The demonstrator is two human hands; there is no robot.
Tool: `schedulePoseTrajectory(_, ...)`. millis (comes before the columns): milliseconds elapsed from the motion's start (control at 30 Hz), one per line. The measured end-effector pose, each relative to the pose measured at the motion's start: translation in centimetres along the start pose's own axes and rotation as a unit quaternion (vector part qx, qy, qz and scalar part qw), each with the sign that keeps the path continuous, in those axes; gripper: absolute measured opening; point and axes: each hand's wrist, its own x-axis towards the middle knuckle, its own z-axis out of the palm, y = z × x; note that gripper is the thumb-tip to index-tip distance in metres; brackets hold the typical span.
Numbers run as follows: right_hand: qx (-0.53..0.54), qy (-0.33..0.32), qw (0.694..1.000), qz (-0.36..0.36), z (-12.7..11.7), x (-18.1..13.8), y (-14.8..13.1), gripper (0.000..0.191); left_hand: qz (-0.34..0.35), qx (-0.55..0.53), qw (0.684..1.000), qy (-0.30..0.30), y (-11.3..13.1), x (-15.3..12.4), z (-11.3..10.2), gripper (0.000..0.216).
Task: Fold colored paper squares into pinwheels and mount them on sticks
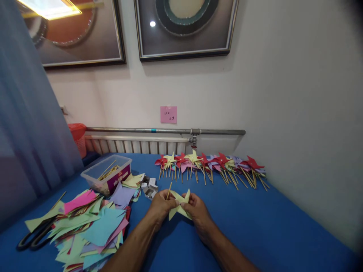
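A pale yellow paper pinwheel (185,212) is held between my two hands over the blue-covered table. My left hand (161,206) pinches its left side, with a thin wooden stick (169,190) rising from between the fingers. My right hand (197,213) is closed on the right side, its thumb pressed near the centre. A small shiny pin head (179,203) shows at the middle of the folded blades. Whether the stick touches the pinwheel I cannot tell.
Finished pinwheels (221,160) on sticks lie in a row at the back. To the left are a heap of coloured paper (99,226), black-handled scissors (38,234), a clear plastic box (93,175) of sticks, and small white boxes (150,187). A pipe (136,130) runs along the wall.
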Motion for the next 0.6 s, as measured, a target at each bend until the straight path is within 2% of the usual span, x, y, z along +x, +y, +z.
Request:
schedulePoseTrajectory(367,0.013,-0.006,1.0,0.021,-0.17,0.06,0.47,0.044,0.027,-0.011,0.999,-0.012,-0.37,0.18,0.22,0.029)
schedulePoseTrajectory(600,0.007,-0.017,0.998,0.054,-0.19,-0.47,-0.33,0.032,0.03,-0.035,0.998,-0.031,-0.37,0.12,0.16,0.031)
